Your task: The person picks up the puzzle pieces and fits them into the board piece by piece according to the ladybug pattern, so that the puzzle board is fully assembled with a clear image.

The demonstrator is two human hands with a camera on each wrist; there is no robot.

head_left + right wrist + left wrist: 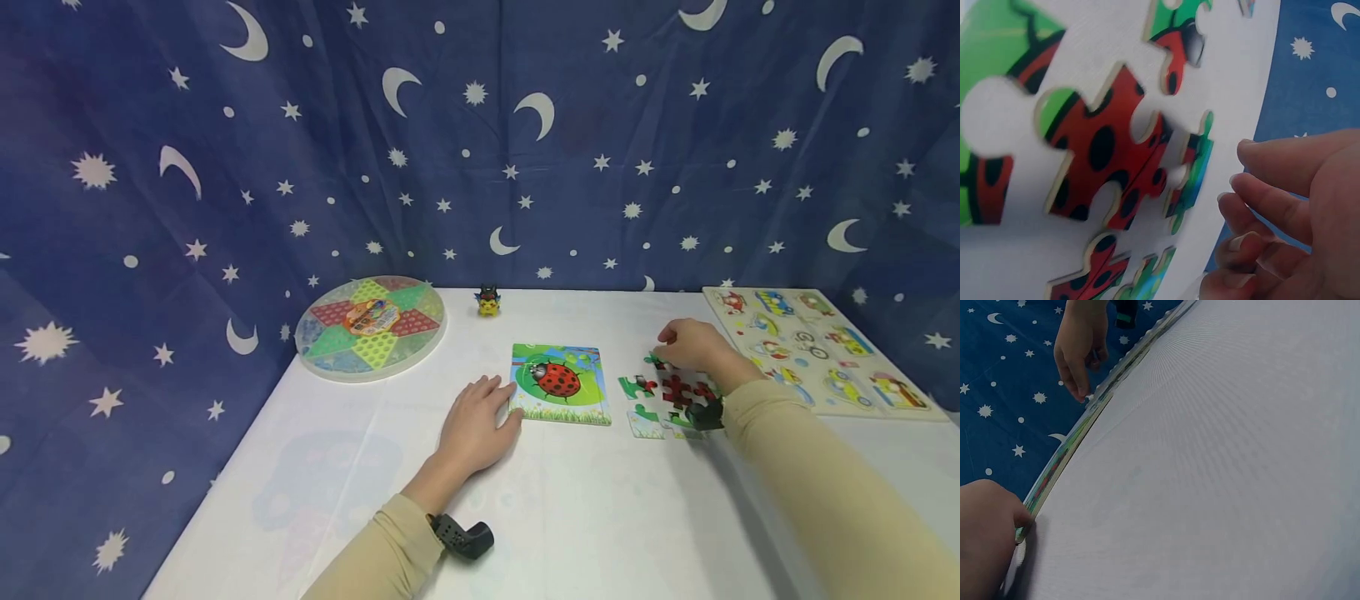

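A square ladybug picture board (557, 385) lies flat on the white table. My left hand (474, 423) rests at its left edge, fingertips and thumb touching the border. To the right are several loose jigsaw pieces with ladybug parts, including a red spotted piece (677, 390) in the middle and a grass-edged piece (645, 422) nearer me. Over the far side of these pieces hovers my right hand (696, 346), near a green piece (655, 361). In the right wrist view, the right hand (1285, 219) has loosely bent fingers with nothing between them, apart from the pieces.
A round star-patterned game board (371, 329) is at the back left, and a small yellow and black figurine (488, 301) sits at the back. A wooden vehicle puzzle board (821, 350) lies at the right. A dark blue star-and-moon curtain (480, 167) hangs behind the table.
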